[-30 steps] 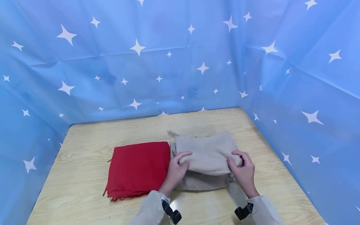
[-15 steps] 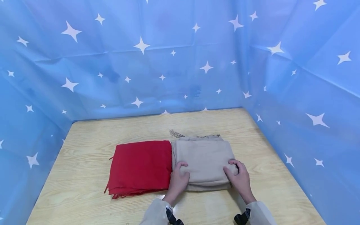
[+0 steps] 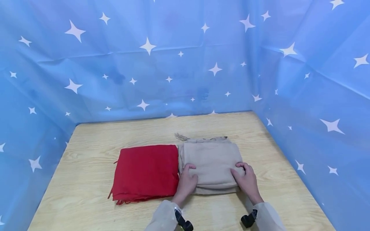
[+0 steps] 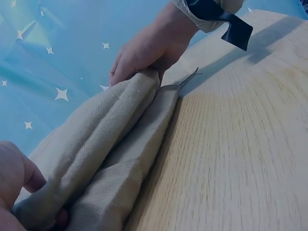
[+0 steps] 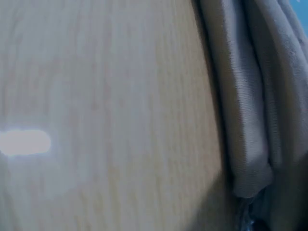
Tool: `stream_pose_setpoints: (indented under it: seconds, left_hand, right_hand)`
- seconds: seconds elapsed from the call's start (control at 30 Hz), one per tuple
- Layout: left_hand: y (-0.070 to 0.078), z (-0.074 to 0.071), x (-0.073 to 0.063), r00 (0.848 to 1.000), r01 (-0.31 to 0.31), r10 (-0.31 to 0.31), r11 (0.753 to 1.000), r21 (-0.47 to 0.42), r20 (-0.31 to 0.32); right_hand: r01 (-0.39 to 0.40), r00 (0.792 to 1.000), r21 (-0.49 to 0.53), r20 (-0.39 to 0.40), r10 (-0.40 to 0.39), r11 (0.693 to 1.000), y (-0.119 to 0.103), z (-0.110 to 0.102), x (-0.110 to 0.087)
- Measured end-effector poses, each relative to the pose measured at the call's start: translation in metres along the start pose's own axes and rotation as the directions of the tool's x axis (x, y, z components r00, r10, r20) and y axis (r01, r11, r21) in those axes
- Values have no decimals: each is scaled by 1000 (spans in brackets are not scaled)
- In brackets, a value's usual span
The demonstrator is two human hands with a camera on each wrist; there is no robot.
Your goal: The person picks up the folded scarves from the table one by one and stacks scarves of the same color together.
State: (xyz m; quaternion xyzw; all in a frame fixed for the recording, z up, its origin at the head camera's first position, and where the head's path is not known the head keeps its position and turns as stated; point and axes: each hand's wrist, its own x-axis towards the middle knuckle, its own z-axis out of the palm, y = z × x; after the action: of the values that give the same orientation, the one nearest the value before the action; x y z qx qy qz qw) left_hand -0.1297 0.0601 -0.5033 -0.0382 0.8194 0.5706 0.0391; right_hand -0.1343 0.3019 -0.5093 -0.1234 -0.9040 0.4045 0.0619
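A beige fringed scarf (image 3: 212, 160) lies folded in a thick rectangular stack in the head view. My left hand (image 3: 187, 183) grips the left side of its upper fold near the front corner. In the left wrist view, that thumb lies on top and a fingertip (image 4: 61, 219) shows beneath the fold. At the opposite side, my right hand (image 3: 248, 182) pinches the right edge, thumb over the cloth and fingers around the side. Front layers of the scarf (image 5: 250, 106) run along the right of the right wrist view, where the right hand is mostly hidden.
Directly left of the beige scarf is a folded red scarf (image 3: 145, 170) with fringe at its left and front. Both rest on a wood-grain table (image 3: 86, 205). A blue star-patterned curtain (image 3: 162, 64) encloses the back and sides.
The upper fold of the beige scarf has come down toward the person and now lies squared over the lower layers. Both hands moved slightly nearer with it, keeping their hold.
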Motion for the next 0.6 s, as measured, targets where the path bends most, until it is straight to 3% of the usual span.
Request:
stream_pose_setpoints:
  seconds: [0.13, 0.3, 0.47, 0.6]
  left_hand:
    - [5, -4, 3, 999, 17, -18, 1000, 24, 32]
    - [12, -13, 4, 997, 34, -38, 998, 52, 74]
    - [18, -28, 5, 992, 72, -63, 995, -75, 110]
    - [29, -45, 15, 992, 83, -66, 983, -162, 111]
  right_hand:
    - [-9, 1000, -26, -19, 9, 1000, -1, -3, 4]
    - [12, 991, -71, -132, -21, 997, -1, -9, 12]
    - [92, 981, -127, -160, -112, 988, -7, -21, 24]
    - [163, 978, -149, -107, -180, 975, -19, -29, 40]
